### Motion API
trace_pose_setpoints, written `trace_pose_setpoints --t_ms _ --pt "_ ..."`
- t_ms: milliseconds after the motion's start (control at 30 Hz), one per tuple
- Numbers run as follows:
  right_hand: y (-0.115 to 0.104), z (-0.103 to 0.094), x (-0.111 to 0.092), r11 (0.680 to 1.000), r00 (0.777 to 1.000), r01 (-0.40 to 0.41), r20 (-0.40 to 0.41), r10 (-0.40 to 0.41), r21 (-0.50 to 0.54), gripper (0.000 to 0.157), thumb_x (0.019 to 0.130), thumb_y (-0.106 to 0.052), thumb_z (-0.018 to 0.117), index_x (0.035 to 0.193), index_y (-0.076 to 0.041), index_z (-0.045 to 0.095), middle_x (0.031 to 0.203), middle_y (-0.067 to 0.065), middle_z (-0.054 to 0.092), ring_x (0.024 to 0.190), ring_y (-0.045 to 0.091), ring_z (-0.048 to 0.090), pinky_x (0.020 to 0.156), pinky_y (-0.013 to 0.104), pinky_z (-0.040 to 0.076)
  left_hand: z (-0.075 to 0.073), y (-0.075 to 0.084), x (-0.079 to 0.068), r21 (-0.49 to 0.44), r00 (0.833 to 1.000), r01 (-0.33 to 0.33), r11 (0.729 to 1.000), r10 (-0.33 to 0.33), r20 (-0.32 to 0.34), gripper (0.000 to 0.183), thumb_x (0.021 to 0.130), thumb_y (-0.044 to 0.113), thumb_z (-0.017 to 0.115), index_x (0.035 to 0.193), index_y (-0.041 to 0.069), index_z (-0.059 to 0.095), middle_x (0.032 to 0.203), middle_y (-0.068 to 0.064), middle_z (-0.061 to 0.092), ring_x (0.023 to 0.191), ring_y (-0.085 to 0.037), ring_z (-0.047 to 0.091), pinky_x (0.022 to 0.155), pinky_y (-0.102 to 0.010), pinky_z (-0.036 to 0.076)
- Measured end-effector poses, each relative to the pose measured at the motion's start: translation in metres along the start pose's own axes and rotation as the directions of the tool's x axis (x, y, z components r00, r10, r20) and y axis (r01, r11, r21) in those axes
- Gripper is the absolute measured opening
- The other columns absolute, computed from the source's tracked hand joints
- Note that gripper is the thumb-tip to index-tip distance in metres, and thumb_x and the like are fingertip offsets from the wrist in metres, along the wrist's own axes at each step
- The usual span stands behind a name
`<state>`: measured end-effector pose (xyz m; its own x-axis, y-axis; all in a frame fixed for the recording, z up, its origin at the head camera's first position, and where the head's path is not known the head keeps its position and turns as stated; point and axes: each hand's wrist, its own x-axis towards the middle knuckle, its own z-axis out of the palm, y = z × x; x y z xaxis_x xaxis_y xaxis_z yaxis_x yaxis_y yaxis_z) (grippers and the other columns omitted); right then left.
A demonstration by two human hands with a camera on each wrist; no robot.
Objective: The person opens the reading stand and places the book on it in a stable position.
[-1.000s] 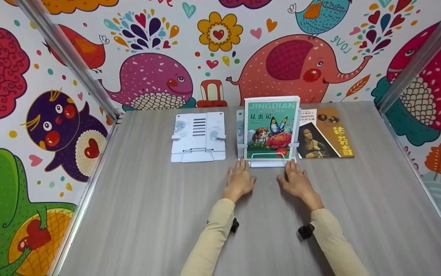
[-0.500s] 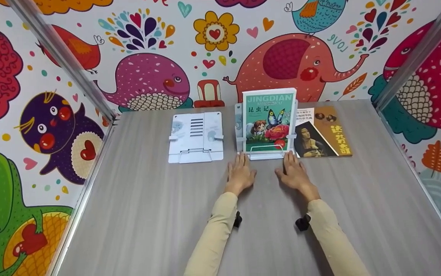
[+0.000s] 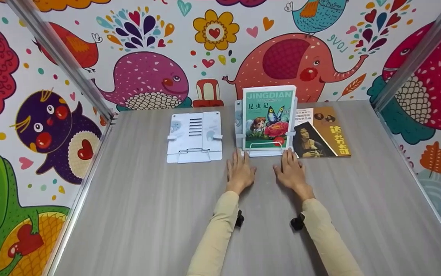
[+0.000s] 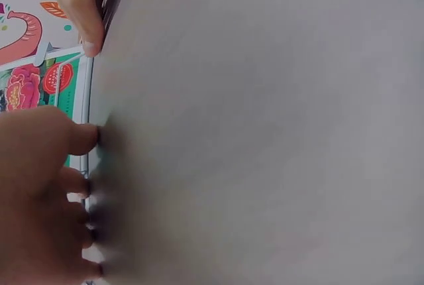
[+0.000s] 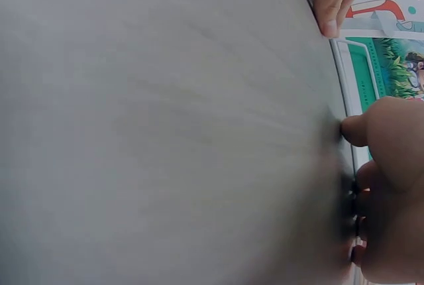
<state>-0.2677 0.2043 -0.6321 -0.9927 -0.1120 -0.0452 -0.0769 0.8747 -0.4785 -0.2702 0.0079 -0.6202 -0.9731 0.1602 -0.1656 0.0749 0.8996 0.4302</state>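
Observation:
A green book (image 3: pixel 269 119) with a butterfly and a pink flower on its cover leans upright on a white book stand (image 3: pixel 238 132). A wire holder (image 3: pixel 266 145) crosses the front of its lower cover. My left hand (image 3: pixel 240 172) lies palm down on the table, its straight fingertips at the stand's lower left corner. At the lower right corner, the straight fingers of my right hand (image 3: pixel 292 171) touch the stand's front edge. In the left wrist view, the stand's edge (image 4: pixel 86 93) runs along beside the fingers.
A second white book stand (image 3: pixel 194 137) lies flat on the table to the left, its wire holder folded out in front. A brown book (image 3: pixel 322 132) with a portrait lies right of the upright stand, partly behind it. A patterned wall (image 3: pixel 212 61) borders the table's back.
Both hands have pushed the stand with the green book a little away, toward the back wall. The head view has shifted slightly.

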Motion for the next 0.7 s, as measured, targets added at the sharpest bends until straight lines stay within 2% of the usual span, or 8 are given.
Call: trace_pose_setpoints --t_ms 167,367,467,600,700 --pt "0.000 0.000 -0.001 1.000 1.000 0.000 0.021 -0.001 0.009 0.076 0.103 -0.030 0.050 0.154 0.016 0.017 0.165 0.033 0.010 0.153 0.049 0.011 0.112 0.072 0.021 0.002 -0.004 -0.001 0.013 0.999 -0.015 1.000 0.016 -0.029 0.068 0.106 0.037 0.047 0.161 0.005 0.024 0.169 -0.022 0.009 0.158 -0.034 0.009 0.128 -0.053 0.012" --pt "-0.005 -0.006 -0.011 1.000 0.995 0.012 0.095 -0.015 0.026 0.080 0.102 -0.026 0.052 0.150 0.023 0.011 0.161 0.041 0.005 0.151 0.055 0.004 0.120 0.071 0.013 0.000 -0.011 -0.008 -0.064 0.998 -0.059 0.996 0.059 -0.004 0.073 0.106 0.033 0.050 0.160 -0.003 0.017 0.170 -0.021 0.007 0.158 -0.032 0.009 0.129 -0.049 0.011" --pt "-0.022 -0.008 -0.017 0.999 0.984 0.015 0.176 -0.022 0.041 0.081 0.102 -0.025 0.053 0.149 0.025 0.011 0.159 0.044 0.006 0.151 0.056 0.005 0.122 0.069 0.012 -0.005 -0.019 -0.013 -0.094 0.997 -0.071 0.993 0.073 0.019 0.072 0.105 0.030 0.051 0.159 -0.004 0.017 0.170 -0.020 0.008 0.158 -0.031 0.009 0.129 -0.046 0.011" --pt "-0.059 -0.002 -0.020 0.997 0.957 0.055 0.283 -0.070 0.061 0.077 0.103 -0.026 0.053 0.151 0.021 0.016 0.160 0.041 0.011 0.152 0.051 0.012 0.125 0.061 0.014 -0.017 -0.034 -0.021 -0.118 0.996 -0.066 0.991 0.073 0.054 0.067 0.106 0.025 0.051 0.158 -0.004 0.022 0.169 -0.020 0.014 0.158 -0.031 0.013 0.129 -0.044 0.015" --pt "-0.088 0.011 -0.017 0.988 0.938 0.136 0.310 -0.153 0.076 0.072 0.104 -0.027 0.053 0.152 0.017 0.022 0.161 0.037 0.018 0.153 0.048 0.017 0.126 0.057 0.017 -0.028 -0.047 -0.027 -0.157 0.998 -0.060 0.986 0.065 0.025 0.057 0.104 0.019 0.052 0.154 -0.004 0.036 0.164 -0.020 0.030 0.153 -0.034 0.028 0.126 -0.046 0.024"
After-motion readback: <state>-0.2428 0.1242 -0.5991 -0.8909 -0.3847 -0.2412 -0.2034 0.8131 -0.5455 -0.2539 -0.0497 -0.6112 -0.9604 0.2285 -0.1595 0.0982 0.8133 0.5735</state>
